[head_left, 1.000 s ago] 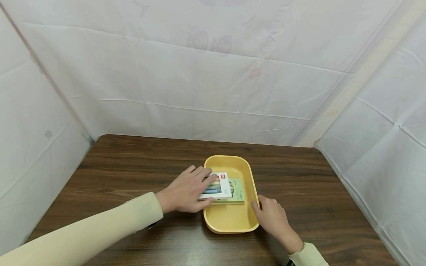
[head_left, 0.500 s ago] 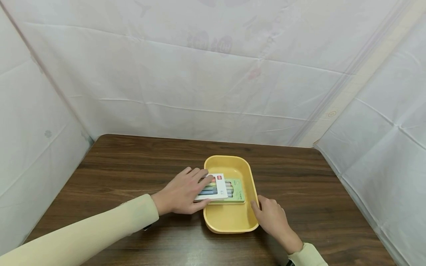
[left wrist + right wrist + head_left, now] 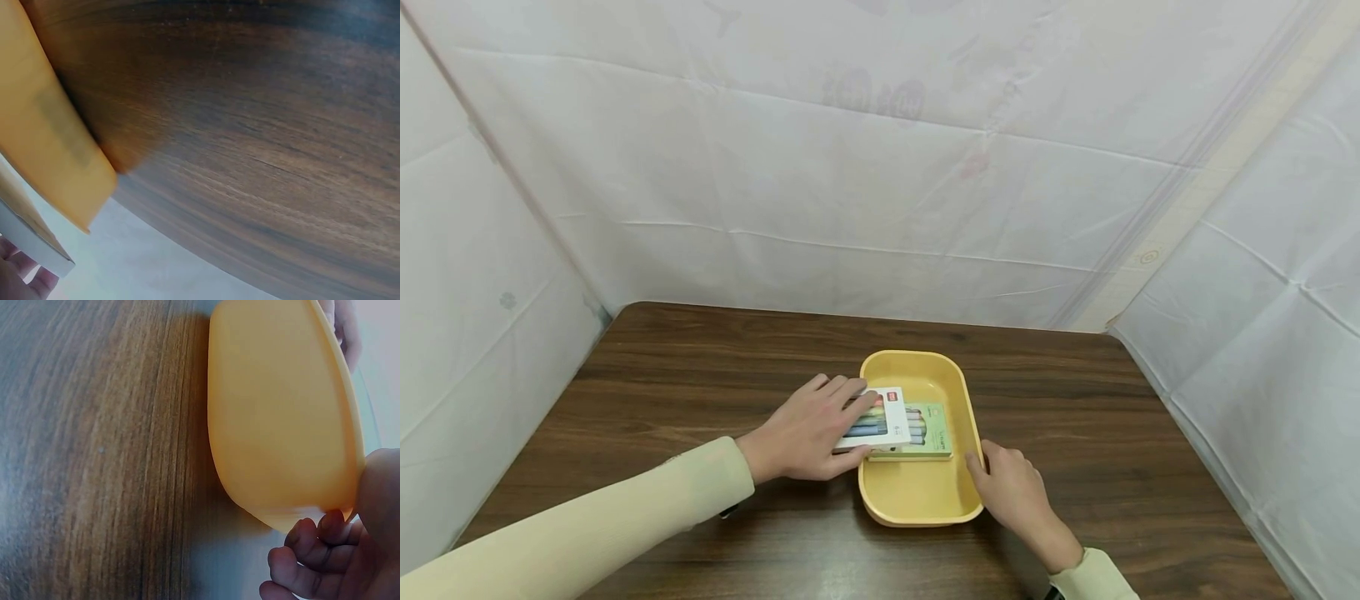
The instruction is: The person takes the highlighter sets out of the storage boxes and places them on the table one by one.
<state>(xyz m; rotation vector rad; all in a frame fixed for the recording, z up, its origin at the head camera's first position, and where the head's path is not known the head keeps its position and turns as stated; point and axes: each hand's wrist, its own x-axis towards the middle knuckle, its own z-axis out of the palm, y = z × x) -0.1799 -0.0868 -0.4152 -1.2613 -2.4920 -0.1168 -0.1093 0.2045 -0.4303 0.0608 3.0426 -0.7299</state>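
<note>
Yellow bin (image 3: 917, 492), head view: stands short of the far edge of the table (image 3: 700, 358). Left hand (image 3: 808, 431) grips a white box (image 3: 896, 417), thumb at near edge, fingers over far edge. Over the last second the white box has shifted left, onto the bin's left rim, baring more of the green box (image 3: 937, 431) inside (the two overlap less).

Left wrist view: white box edge-on, fingertips (image 3: 42, 282) against it.

Right wrist view: right hand (image 3: 347, 544) pinches the bin's right wall, presumably steadying it.
</note>
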